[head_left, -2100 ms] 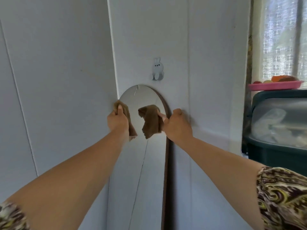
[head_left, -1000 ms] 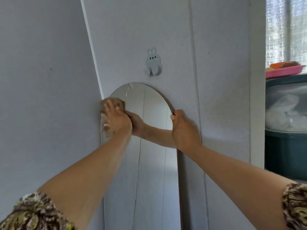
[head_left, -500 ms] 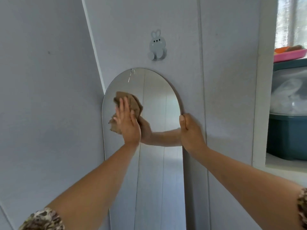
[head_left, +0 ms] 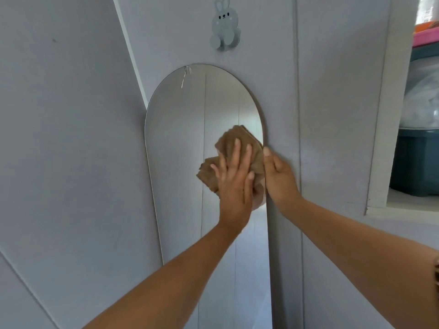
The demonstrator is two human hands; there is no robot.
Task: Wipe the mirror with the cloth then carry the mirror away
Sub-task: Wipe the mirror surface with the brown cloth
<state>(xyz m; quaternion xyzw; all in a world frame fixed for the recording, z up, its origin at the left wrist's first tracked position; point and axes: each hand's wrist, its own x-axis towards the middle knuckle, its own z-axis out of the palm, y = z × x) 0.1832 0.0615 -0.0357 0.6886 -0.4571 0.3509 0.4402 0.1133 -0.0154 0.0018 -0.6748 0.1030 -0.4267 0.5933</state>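
Head view: my left hand (head_left: 234, 176) presses the cloth (head_left: 234, 148) flat-palmed on the mirror (head_left: 190, 119) leaning against the wall (head_left: 332, 115); my right hand (head_left: 280, 176) clamps its right edge. Pushing too hard could slide the mirror sideways or crack it.

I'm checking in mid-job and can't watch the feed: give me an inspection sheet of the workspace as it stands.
Surface: grey panelled wall; the mirror leans or hangs against it, near a corner.
Job's things: arched mirror, small crack mark near its top; brown cloth pressed flat on the glass close to the right edge.
Clutter: nothing seen on the mirror.
Hands: left hand spread open on the cloth; right hand gripping the mirror's right edge.
Cables: nothing seen.
Surroundings: rabbit-shaped wall hook above the mirror, nothing hung on it; dark green bin in the recess at right, pink tray on top.
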